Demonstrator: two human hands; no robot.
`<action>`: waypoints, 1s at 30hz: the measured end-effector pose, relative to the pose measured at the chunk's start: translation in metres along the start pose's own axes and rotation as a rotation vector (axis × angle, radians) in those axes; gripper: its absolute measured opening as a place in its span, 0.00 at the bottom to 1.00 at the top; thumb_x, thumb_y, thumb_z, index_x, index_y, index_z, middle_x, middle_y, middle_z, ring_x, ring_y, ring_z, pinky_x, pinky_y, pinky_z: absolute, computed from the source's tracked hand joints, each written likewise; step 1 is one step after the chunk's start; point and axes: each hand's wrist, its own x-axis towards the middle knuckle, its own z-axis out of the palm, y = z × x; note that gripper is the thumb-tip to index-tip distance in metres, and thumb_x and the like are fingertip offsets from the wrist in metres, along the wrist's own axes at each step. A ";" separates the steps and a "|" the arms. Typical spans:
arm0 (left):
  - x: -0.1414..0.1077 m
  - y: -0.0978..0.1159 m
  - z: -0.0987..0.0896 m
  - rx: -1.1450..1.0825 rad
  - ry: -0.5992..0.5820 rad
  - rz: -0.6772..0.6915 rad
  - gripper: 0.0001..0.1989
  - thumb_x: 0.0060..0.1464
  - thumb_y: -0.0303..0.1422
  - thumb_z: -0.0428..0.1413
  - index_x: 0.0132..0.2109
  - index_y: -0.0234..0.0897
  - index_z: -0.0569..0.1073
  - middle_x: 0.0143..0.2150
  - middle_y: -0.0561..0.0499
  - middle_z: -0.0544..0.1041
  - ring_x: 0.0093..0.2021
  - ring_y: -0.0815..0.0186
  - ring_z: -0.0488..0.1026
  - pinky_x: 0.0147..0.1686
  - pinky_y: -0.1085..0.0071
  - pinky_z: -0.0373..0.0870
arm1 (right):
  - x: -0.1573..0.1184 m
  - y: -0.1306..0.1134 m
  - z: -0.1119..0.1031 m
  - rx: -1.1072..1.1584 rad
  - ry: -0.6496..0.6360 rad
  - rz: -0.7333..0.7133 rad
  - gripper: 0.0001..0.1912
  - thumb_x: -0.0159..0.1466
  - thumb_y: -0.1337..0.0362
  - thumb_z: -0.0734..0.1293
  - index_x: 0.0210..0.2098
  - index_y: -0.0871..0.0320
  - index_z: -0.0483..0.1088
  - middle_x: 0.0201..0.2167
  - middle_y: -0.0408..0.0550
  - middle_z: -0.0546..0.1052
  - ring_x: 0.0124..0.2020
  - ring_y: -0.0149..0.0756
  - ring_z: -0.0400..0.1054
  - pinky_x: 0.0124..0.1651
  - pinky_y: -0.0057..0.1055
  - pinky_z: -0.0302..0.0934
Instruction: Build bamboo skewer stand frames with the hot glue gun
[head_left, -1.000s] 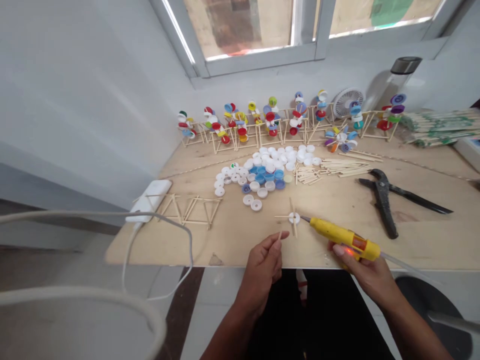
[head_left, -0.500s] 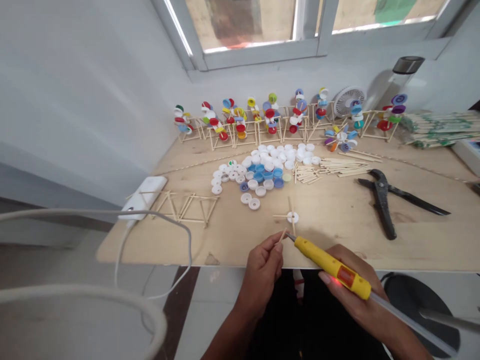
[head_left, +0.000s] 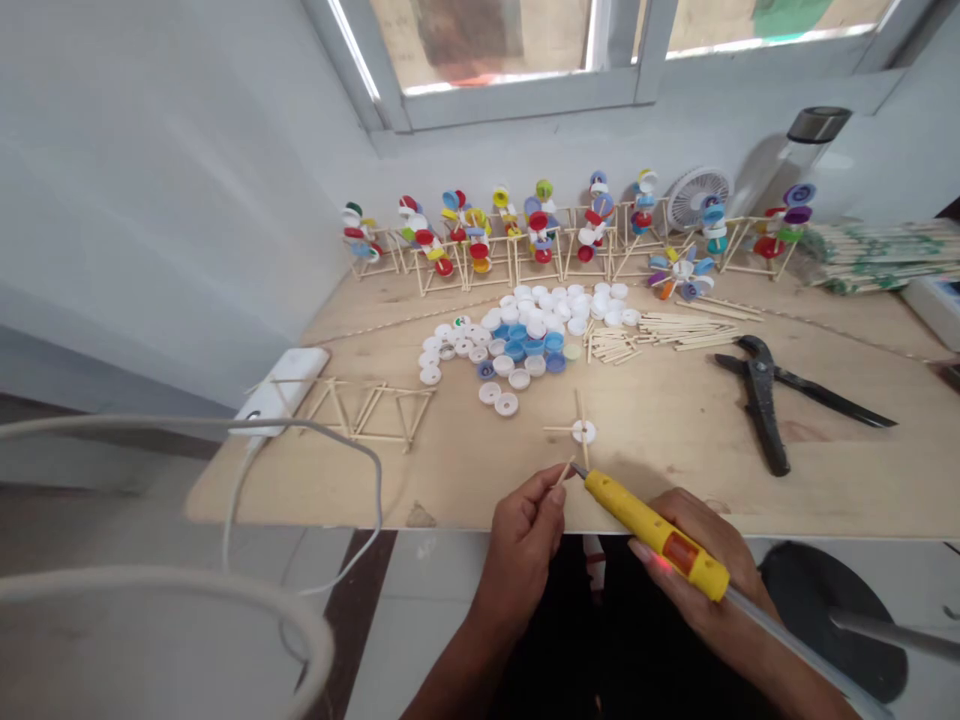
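My left hand (head_left: 525, 545) pinches a short thin wooden stick (head_left: 566, 472) between thumb and fingertips, just above the table's front edge. In my right hand (head_left: 705, 560) lies a yellow pen-shaped hot glue gun (head_left: 637, 520), fingers wrapped round it, with a red glow by the thumb. A long pale rod (head_left: 787, 640) runs out of its rear end. The gun's metal tip is at the stick; whether they touch I cannot tell. Just beyond, a white bottle cap (head_left: 584, 432) lies on the table (head_left: 465, 480) with three sticks spreading from it.
White and blue caps (head_left: 536, 325) are heaped mid-table beside loose sticks (head_left: 686, 330). Black pliers (head_left: 765, 400) lie to the right, a stick frame (head_left: 367, 410) and a white power strip (head_left: 277, 390) to the left. Coloured cap wheels on stick frames (head_left: 540, 240) line the back. A cable (head_left: 379, 490) loops in front.
The view has shifted very slightly. Both hands keep their grips, with the glue gun's tip still at the stick.
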 end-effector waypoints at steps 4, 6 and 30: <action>-0.001 0.000 0.000 0.015 -0.003 0.016 0.28 0.53 0.45 0.53 0.54 0.28 0.69 0.17 0.63 0.50 0.17 0.76 0.47 0.18 0.76 0.41 | 0.000 0.001 0.000 -0.022 0.028 0.002 0.08 0.63 0.60 0.61 0.30 0.56 0.64 0.25 0.43 0.69 0.25 0.32 0.63 0.28 0.30 0.57; -0.001 0.000 -0.001 0.017 -0.002 0.020 0.27 0.53 0.45 0.53 0.53 0.28 0.69 0.17 0.63 0.50 0.17 0.76 0.47 0.18 0.76 0.40 | 0.000 0.001 0.000 -0.025 0.038 0.001 0.09 0.63 0.59 0.61 0.29 0.56 0.64 0.24 0.42 0.69 0.25 0.31 0.63 0.27 0.30 0.56; 0.000 -0.002 -0.001 -0.017 -0.005 0.008 0.27 0.52 0.45 0.55 0.52 0.28 0.70 0.16 0.63 0.51 0.17 0.77 0.46 0.18 0.76 0.42 | 0.000 0.002 0.000 -0.047 0.059 -0.004 0.10 0.64 0.58 0.62 0.28 0.56 0.64 0.24 0.42 0.68 0.24 0.31 0.62 0.27 0.30 0.55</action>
